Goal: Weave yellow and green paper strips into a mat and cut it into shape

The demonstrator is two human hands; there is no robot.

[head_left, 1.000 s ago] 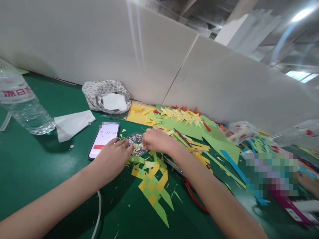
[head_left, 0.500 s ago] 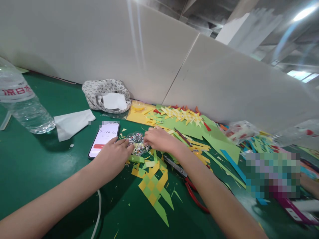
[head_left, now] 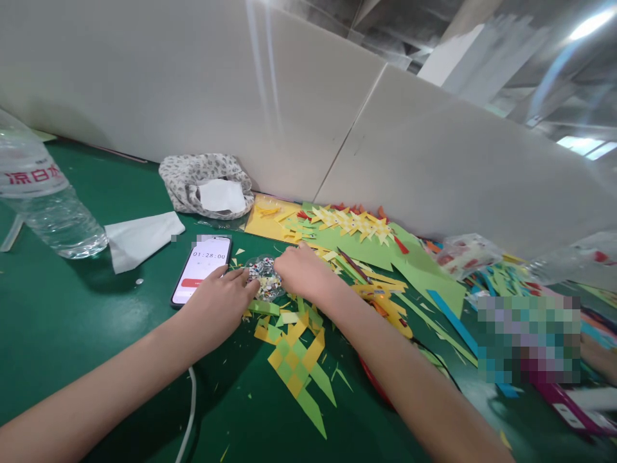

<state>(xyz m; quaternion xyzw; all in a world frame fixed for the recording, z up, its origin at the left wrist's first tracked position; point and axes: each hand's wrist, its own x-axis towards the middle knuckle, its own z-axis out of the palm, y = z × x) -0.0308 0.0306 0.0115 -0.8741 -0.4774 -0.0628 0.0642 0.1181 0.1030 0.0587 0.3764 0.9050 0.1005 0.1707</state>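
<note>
A clear plastic case (head_left: 270, 297) with rounded compartments holds many small black-and-white pieces like googly eyes, some coloured. My left hand (head_left: 222, 297) has its thumb and fingertips on the case's left edge. At its right side is my right hand (head_left: 299, 271), fingers curled together; whatever they pinch is hidden. Just in front lies a woven yellow-and-green paper fish (head_left: 294, 360) among paper scraps. Beneath my right forearm are red-handled scissors (head_left: 372, 381), mostly covered, and a yellow glue gun (head_left: 393, 315) with a black cable. A lit phone (head_left: 200, 270) lies beside my left hand.
A water bottle (head_left: 53, 206), a white tissue (head_left: 142, 241) and a patterned cloth pouch (head_left: 207, 183) stand on the left. Finished woven paper fish (head_left: 354, 224) lie on green sheets at the back. Another person's hand (head_left: 598, 350) shows at far right.
My right hand has shifted slightly, its fingers curling closer at the case's right side. The forearm now covers more of the scissors and shows more of the glue gun. My left hand stays put.
</note>
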